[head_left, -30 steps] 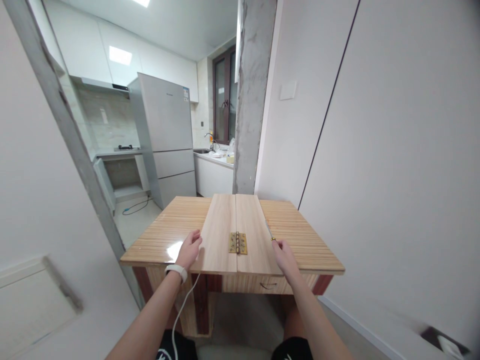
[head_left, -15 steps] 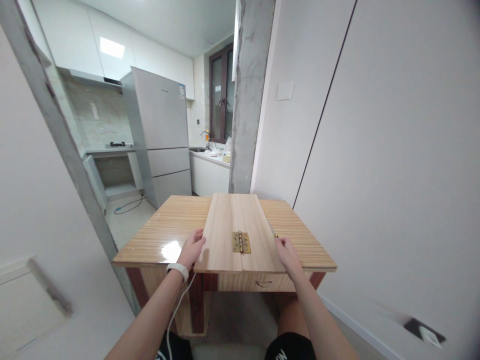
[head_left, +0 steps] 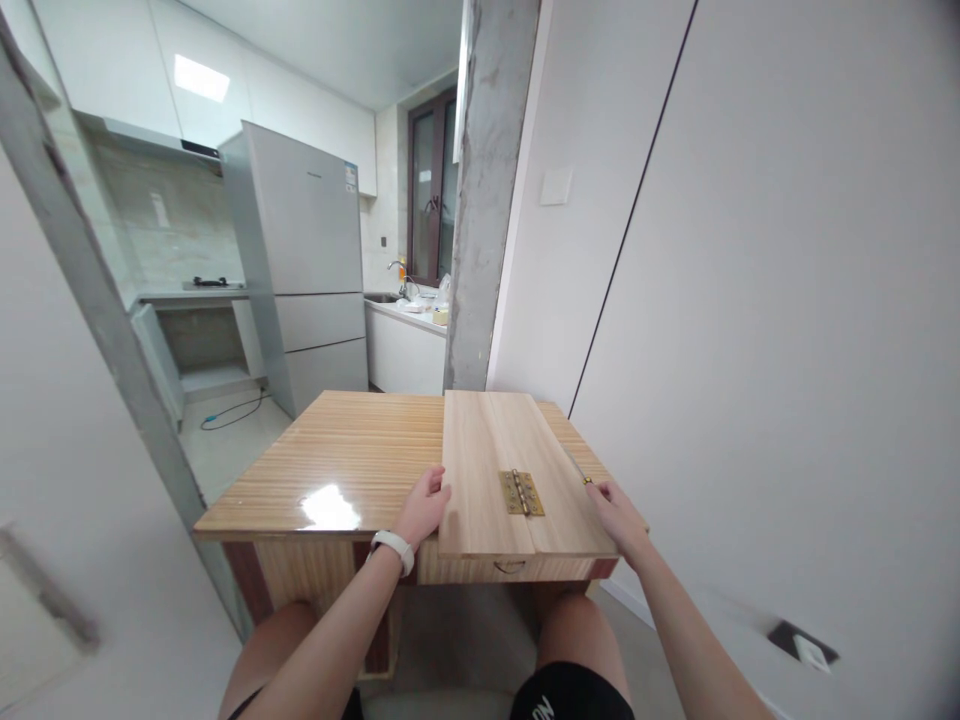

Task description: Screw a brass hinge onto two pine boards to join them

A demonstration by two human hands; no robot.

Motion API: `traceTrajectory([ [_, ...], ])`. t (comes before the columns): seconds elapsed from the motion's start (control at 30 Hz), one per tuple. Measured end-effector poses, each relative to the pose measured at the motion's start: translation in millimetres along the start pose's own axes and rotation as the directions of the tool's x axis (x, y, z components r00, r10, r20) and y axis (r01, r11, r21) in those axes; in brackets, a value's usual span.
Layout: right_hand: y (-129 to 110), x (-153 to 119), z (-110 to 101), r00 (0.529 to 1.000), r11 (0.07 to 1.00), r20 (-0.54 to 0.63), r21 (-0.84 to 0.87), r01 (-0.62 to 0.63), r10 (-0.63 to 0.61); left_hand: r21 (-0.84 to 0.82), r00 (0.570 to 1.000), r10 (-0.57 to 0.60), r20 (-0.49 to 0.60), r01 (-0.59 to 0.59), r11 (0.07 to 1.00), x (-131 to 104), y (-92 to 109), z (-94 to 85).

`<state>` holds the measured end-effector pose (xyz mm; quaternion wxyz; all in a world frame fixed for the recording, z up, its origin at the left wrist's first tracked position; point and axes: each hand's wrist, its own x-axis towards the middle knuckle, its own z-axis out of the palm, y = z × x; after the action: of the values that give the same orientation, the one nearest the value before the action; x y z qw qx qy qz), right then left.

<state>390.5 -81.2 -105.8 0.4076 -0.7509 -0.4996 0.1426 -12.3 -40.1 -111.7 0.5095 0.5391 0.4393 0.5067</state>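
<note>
Two pale wooden boards (head_left: 480,450) lie side by side on the striped wooden table (head_left: 360,450), joined by a brass hinge (head_left: 521,493) near their front end. My left hand (head_left: 425,505), with a white band on its wrist, grips the boards' left edge. At the right edge, my right hand (head_left: 616,512) is closed round the boards' side and a thin tool (head_left: 587,481) with a yellow-and-black end, partly hidden by the fingers. The boards' front end reaches the table's front edge.
A drawer handle (head_left: 509,567) shows on the table's front. Close on the right stands a white wall (head_left: 750,300). Behind the table are a grey fridge (head_left: 307,220), a sink counter (head_left: 409,345) and a rough concrete pillar (head_left: 487,200).
Both hands have slid the boards to the right across the table, and the hinge has moved with them. The boards now sit near the table's right side. The camera view has shifted slightly.
</note>
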Motion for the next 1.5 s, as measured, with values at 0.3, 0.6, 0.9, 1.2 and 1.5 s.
traceTrajectory([
  [0.3,35.8,19.7,-43.5,0.999,0.994,0.01,-0.106,-0.038,0.039,0.012,0.99,0.004,0.14,-0.006,1.0,0.8,0.4,46.1],
  [0.6,48.4,28.0,-64.1,0.999,0.978,-0.003,-0.201,-0.051,0.051,0.071,0.979,-0.002,0.205,-0.013,0.997,-2.5,8.3,74.1],
  [0.9,40.4,23.5,-55.9,0.999,0.942,0.041,-0.336,0.02,-0.006,0.195,0.975,0.011,0.223,-0.056,0.979,0.2,-2.5,83.6],
  [1.2,37.6,20.2,-40.2,0.993,0.8,0.04,-0.59,0.11,-0.108,0.481,0.96,0.197,0.198,-0.27,0.834,-3.8,0.4,89.4],
  [1.5,34.6,12.1,-37.4,0.998,0.818,0.043,-0.571,0.07,-0.056,0.68,0.946,0.193,0.26,-0.321,0.659,-15.8,-1.1,95.1],
])
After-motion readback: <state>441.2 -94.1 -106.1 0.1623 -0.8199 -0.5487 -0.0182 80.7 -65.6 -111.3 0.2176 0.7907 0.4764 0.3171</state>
